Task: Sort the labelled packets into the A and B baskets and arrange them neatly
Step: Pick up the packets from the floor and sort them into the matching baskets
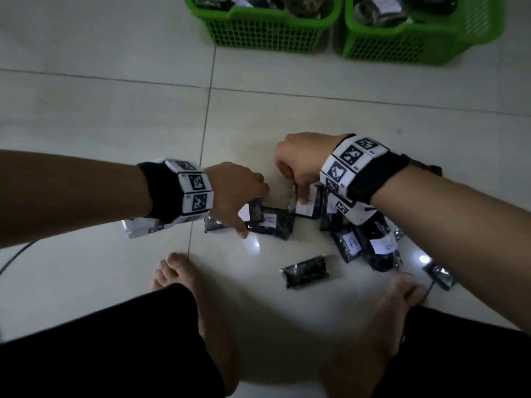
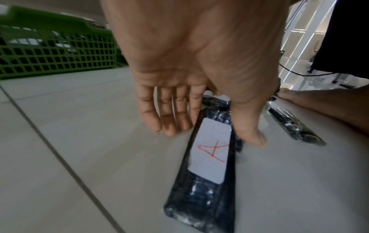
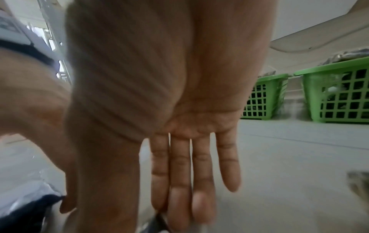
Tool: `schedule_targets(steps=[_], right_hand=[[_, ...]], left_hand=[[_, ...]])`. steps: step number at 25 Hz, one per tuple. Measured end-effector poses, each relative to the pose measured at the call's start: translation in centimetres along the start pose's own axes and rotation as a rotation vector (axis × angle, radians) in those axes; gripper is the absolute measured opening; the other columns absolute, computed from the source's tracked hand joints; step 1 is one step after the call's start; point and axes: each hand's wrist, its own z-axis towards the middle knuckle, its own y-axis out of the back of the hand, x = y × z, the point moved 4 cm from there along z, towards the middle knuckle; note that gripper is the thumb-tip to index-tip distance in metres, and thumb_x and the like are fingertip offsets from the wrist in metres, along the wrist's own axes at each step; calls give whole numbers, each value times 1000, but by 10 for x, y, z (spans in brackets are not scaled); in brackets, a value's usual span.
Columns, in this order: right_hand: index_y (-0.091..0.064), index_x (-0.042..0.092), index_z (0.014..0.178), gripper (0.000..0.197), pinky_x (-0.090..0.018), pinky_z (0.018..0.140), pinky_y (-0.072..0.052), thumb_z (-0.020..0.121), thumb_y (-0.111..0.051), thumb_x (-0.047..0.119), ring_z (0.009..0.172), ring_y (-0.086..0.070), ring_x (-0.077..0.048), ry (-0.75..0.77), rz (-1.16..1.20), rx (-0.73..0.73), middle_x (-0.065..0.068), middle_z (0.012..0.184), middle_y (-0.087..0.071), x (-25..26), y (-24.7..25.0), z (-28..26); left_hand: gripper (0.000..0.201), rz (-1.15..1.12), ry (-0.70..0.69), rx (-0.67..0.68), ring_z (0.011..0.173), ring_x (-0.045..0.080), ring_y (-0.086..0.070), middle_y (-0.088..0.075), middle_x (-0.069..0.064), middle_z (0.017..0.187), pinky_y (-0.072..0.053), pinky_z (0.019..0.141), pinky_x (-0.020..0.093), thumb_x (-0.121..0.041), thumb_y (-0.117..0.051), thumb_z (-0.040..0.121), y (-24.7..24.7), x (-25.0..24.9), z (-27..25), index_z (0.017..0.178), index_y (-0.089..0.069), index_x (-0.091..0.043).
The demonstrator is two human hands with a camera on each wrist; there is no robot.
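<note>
Several dark packets with white labels lie on the tiled floor between my feet. My left hand [image 1: 253, 211] pinches one packet marked with a red A [image 2: 209, 159] between thumb and fingers; its near end is raised towards the wrist camera. My right hand [image 1: 296, 193] points down and pinches the top edge of another labelled packet [image 1: 306, 208] between thumb and straight fingers [image 3: 179, 197]; its letter is hidden. Another A packet [image 1: 273, 222] lies flat between the hands. Two green baskets [image 1: 267, 27] [image 1: 416, 35] stand at the far side with packets inside.
More packets lie under my right forearm: one marked A [image 1: 349, 244], one with a sideways label [image 1: 382, 248], a label-down one [image 1: 306, 271] and one at the far right [image 1: 439, 275]. My bare feet [image 1: 184, 277] [image 1: 402, 294] flank the pile. A cable [image 1: 17, 254] runs at the left.
</note>
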Motion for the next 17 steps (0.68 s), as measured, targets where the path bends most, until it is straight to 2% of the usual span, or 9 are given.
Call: schedule_targets(steps=[4,6,8,11,14,17], right_hand=[[-75,19,73,34,-25,55,-50,50,-100,23,69,-68,-17,-31,107,-31,4,75,-71,-12,-4,1],[-73,19,73,31,-25,55,-46,55,-98,25,69,-67,-17,-36,119,-12,4,73,-70,-17,-5,-1],[-71,17,76,29,-26,57,-48,61,-95,26,70,-68,-19,-22,161,-2,0,74,-72,-22,-1,-4],[-65,9,91,26,-32,53,-53,77,-87,14,68,-71,-25,64,555,-27,-11,78,-76,-31,22,-9],[-65,8,114,33,-30,45,-48,85,-79,4,65,-68,-23,135,923,-303,-12,79,-76,-48,77,-14],[-66,1,118,32,-32,47,-56,87,-71,-7,65,-69,-25,74,1148,-700,-21,95,-75,-70,135,-16]], left_hand=[[55,-84,-29,-52,97,25,-60,-59,1,110,-45,76,31,-46,-70,80,0,5,9,122,-46,-21],[48,-260,-2,-92,92,24,-60,-61,0,103,-47,76,33,-40,-71,83,14,20,7,120,-48,-21],[42,-445,21,-192,93,20,-58,-62,-3,103,-49,80,34,-37,-71,85,40,46,1,120,-53,-22],[32,-529,73,-416,97,21,-58,-64,1,111,-48,86,37,-33,-60,93,89,96,-13,121,-58,-18],[23,-619,219,-539,95,26,-59,-65,4,108,-49,87,41,-24,-55,97,133,150,-42,118,-60,-16],[15,-595,324,-561,94,34,-62,-68,9,97,-49,82,43,-23,-56,96,174,191,-67,105,-64,-13]])
